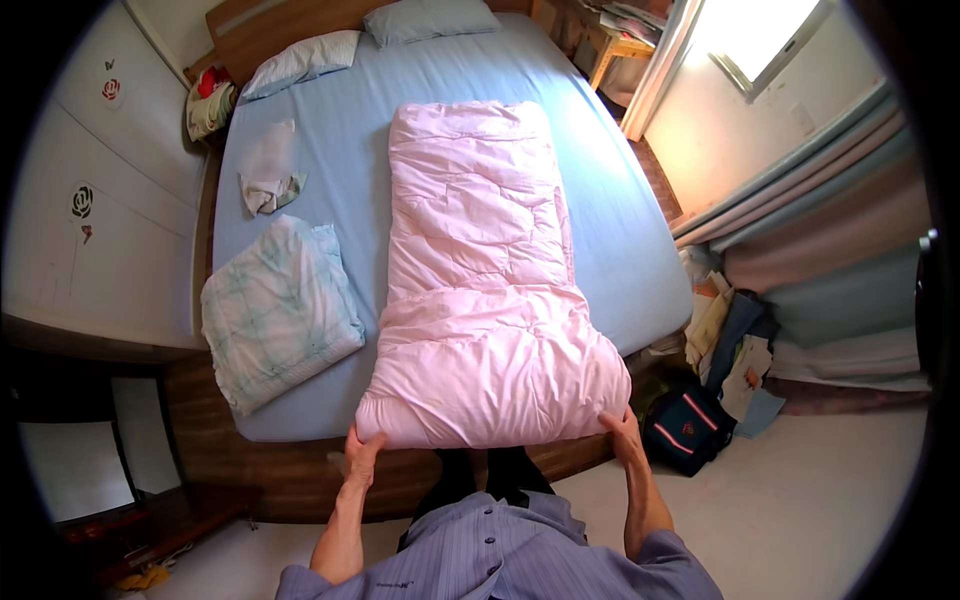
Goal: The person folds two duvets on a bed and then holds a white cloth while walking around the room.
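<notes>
A pink quilted comforter (pixel 480 225) lies folded into a long strip down the middle of the bed. Its near end is lifted at the foot of the bed, puffed and wrinkled. My left hand (pixel 363 454) grips the near left corner, thumb on top and fingers hidden beneath. At the near right corner, my right hand (pixel 624 435) holds the fabric the same way. Left of the comforter rests a folded white quilt with pale green lines (pixel 281 315). Farther up lies a small crumpled cloth (pixel 270 169), partly blurred.
Blue sheeting (pixel 611 225) covers the bed, with pillows (pixel 431 21) at the headboard (pixel 289 30). A white wardrobe (pixel 112 195) stands left. To the right are a dark bag (pixel 690 429), piled papers (pixel 709 315) and long curtains (pixel 832 247). A wooden stand (pixel 611 49) is near the window.
</notes>
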The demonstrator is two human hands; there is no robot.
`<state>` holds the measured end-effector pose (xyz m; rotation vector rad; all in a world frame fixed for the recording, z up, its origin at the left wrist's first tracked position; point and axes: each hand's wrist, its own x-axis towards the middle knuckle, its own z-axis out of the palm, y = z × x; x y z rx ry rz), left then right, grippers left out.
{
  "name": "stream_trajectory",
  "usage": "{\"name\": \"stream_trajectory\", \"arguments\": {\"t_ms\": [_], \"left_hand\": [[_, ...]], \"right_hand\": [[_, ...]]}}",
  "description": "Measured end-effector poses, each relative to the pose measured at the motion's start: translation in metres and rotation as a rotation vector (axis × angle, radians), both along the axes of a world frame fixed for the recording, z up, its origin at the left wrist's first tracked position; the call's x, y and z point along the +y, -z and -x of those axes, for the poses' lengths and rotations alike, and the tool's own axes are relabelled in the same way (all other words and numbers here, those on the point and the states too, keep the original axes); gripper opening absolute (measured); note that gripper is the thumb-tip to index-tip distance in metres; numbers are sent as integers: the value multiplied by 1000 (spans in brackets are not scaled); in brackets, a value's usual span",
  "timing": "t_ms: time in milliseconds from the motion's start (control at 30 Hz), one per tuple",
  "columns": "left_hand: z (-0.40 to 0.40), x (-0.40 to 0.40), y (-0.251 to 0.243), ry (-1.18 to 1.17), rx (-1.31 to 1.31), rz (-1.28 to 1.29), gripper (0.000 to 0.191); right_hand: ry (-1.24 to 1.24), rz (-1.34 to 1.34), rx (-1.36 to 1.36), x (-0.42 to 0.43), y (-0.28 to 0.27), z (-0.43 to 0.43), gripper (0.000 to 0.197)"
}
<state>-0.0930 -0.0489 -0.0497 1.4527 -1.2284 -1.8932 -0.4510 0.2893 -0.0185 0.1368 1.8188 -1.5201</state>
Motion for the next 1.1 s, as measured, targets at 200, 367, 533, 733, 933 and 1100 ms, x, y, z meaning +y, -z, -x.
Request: {"name": "stream_trajectory", "arguments": {"t_ms": [200,367,533,733,933,1100], "left_hand": [[25,-39,-26,516,-215,131,51],[-14,-32,54,307,-418,56,47],[15,-18,12,513,-721,-94,41],[141,-182,-92,682,-559,424,34],[325,-354,-203,173,-23,797,34],[349,-291,-97,352,-384,1073,42]], "right_hand": [[-122,-8,-148,-11,32,22,55],[-304,-79,-17,-16,49,19,38],[-340,-290,-130,14,66,22,31],[-534,-319,229,-133,-78,194,29],[-58,313,627,-314,-168,366,39],[-508,-52,925,-264,-5,351,27]]}}
